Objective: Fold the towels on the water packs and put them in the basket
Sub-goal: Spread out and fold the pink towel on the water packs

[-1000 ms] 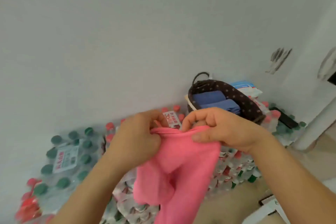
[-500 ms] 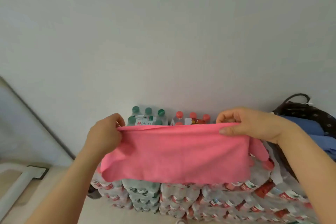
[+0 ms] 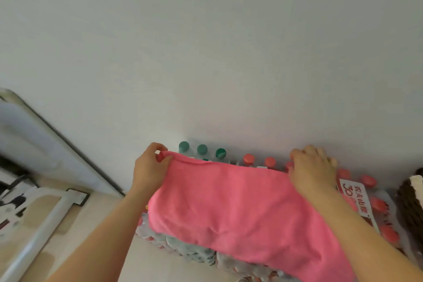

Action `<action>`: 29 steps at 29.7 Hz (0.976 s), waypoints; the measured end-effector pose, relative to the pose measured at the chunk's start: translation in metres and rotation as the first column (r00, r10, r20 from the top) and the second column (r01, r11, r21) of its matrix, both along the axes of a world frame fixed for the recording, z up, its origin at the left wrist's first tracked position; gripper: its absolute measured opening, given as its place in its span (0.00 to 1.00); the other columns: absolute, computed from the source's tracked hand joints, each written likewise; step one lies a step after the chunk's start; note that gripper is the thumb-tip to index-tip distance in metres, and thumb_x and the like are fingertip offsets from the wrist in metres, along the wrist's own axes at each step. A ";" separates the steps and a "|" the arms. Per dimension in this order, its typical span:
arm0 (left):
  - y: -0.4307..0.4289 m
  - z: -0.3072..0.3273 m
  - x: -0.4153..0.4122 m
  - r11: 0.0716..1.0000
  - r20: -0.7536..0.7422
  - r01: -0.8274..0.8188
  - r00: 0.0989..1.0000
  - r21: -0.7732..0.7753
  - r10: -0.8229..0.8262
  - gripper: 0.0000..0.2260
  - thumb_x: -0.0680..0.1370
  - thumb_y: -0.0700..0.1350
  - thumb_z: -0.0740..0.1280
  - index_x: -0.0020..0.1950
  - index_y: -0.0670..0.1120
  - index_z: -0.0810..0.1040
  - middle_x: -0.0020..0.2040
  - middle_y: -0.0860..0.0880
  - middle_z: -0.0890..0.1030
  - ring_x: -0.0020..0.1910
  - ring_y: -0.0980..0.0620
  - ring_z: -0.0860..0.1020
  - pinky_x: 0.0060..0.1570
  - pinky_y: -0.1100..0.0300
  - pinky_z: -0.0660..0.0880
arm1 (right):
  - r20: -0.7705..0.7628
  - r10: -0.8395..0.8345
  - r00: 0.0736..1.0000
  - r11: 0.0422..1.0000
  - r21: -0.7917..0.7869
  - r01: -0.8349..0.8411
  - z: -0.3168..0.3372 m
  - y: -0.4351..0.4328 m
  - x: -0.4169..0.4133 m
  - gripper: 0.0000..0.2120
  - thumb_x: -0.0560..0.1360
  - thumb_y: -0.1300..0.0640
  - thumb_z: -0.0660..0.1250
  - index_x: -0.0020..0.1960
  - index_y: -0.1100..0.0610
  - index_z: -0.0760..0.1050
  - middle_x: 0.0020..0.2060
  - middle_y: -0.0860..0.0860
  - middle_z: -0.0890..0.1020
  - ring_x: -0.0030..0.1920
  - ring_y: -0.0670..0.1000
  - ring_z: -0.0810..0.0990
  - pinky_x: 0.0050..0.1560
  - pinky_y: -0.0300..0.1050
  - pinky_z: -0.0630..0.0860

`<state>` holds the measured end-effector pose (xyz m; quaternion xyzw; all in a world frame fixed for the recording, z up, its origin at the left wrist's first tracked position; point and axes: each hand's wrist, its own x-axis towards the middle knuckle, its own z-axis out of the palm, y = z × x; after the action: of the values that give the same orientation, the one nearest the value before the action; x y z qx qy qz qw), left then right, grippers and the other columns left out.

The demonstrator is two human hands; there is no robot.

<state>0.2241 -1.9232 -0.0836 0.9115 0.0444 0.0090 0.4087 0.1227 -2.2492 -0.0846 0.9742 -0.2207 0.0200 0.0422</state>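
**Pink towel spread over the water packs, both hands on the far edge**

The pink towel (image 3: 240,208) lies spread across the top of the water packs (image 3: 190,249). It's soft, fuzzy-looking cloth, a rough rectangle with a few shallow wrinkles, and its near edge droops over the front of the packs.

The left hand (image 3: 148,171) pinches the far-left corner between thumb and curled fingers, so there's a little rolled lip of fabric right at the fingertips. The right hand (image 3: 311,169) sits palm-down on the far-right corner with fingers fairly straight and spread, pressing rather than grabbing.

Between the two hands, just past the towel's far edge, round green caps (image 3: 202,149) and red caps (image 3: 249,159) poke up in a row. The packs are clear crinkly shrink-wrap. To the right of the right hand there's a white label (image 3: 353,197) with red print, and further right the dark woven basket (image 3: 409,213) — only its edge shows.
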 end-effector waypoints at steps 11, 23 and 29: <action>0.049 -0.011 0.042 0.926 -0.376 0.359 0.846 -0.119 -0.377 0.17 0.70 0.37 0.72 0.51 0.57 0.80 0.39 0.45 0.81 0.36 0.54 0.76 0.42 0.57 0.76 | 0.095 0.344 0.934 0.761 0.554 -0.337 -0.028 0.147 0.066 0.16 0.78 0.51 0.62 0.66 0.46 0.70 0.56 0.50 0.72 0.53 0.53 0.77 0.49 0.47 0.73; 0.024 -0.044 0.122 0.960 -0.229 0.207 0.941 -0.188 -0.248 0.23 0.77 0.54 0.66 0.32 0.36 0.72 0.29 0.47 0.64 0.29 0.51 0.62 0.32 0.58 0.60 | 0.388 -0.047 0.920 0.909 0.399 -0.121 -0.050 0.175 0.111 0.02 0.74 0.58 0.65 0.44 0.55 0.76 0.39 0.53 0.79 0.36 0.58 0.79 0.33 0.51 0.75; 0.024 -0.057 0.132 0.983 -0.161 0.173 0.974 0.067 -0.161 0.13 0.74 0.55 0.68 0.38 0.46 0.74 0.31 0.54 0.76 0.31 0.51 0.74 0.32 0.59 0.65 | 0.182 0.073 0.981 0.964 0.241 -0.116 -0.071 0.193 0.102 0.19 0.69 0.57 0.65 0.59 0.60 0.78 0.54 0.58 0.82 0.54 0.59 0.81 0.51 0.52 0.80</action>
<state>0.3561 -1.8989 -0.1405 0.9258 -0.0013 -0.0945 0.3660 0.2245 -2.0563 -0.1552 0.9759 -0.1772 0.0775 -0.1013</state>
